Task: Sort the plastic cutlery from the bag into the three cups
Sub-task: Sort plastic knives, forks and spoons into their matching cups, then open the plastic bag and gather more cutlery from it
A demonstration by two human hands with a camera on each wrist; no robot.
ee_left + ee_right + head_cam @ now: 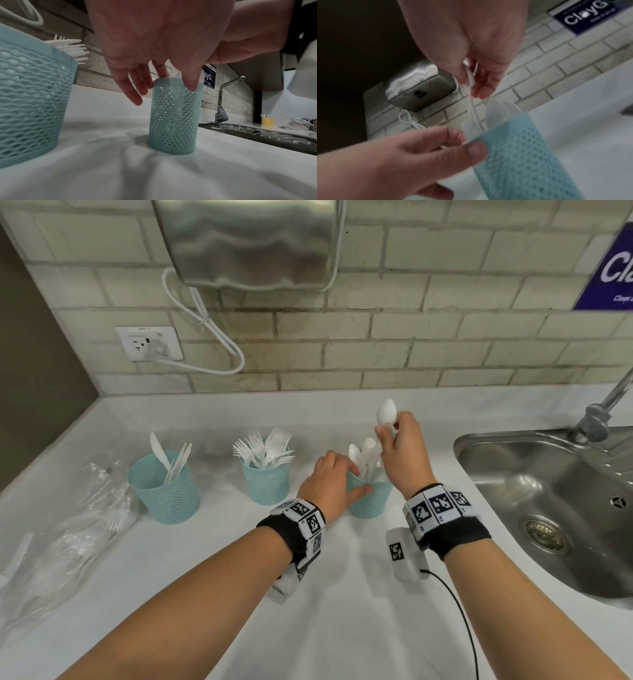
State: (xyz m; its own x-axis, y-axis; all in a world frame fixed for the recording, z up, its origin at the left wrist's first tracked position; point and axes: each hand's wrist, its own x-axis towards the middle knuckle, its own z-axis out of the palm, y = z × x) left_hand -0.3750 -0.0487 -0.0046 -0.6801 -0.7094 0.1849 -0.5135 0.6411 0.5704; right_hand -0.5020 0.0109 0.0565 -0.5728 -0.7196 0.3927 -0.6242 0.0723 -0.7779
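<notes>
Three light blue mesh cups stand in a row on the white counter. The left cup [164,491] holds knives, the middle cup [265,479] [30,101] forks, and the right cup [371,501] [173,121] [522,155] spoons. My left hand [359,481] [164,93] [465,140] grips the spoon cup at its rim, thumb on the near side and fingers over the far edge. Just above that cup, my right hand [388,433] [469,83] pinches a white spoon [386,409] [471,108], bowl up and handle pointing down into the cup. The clear plastic bag [68,525] with more white cutlery lies at the far left.
A steel sink [460,453] with a faucet [596,422] lies close to the right of the spoon cup. A hand dryer [250,241] hangs on the tiled wall, its cord running to an outlet [149,343]. A black cable [459,611] trails from my right wrist.
</notes>
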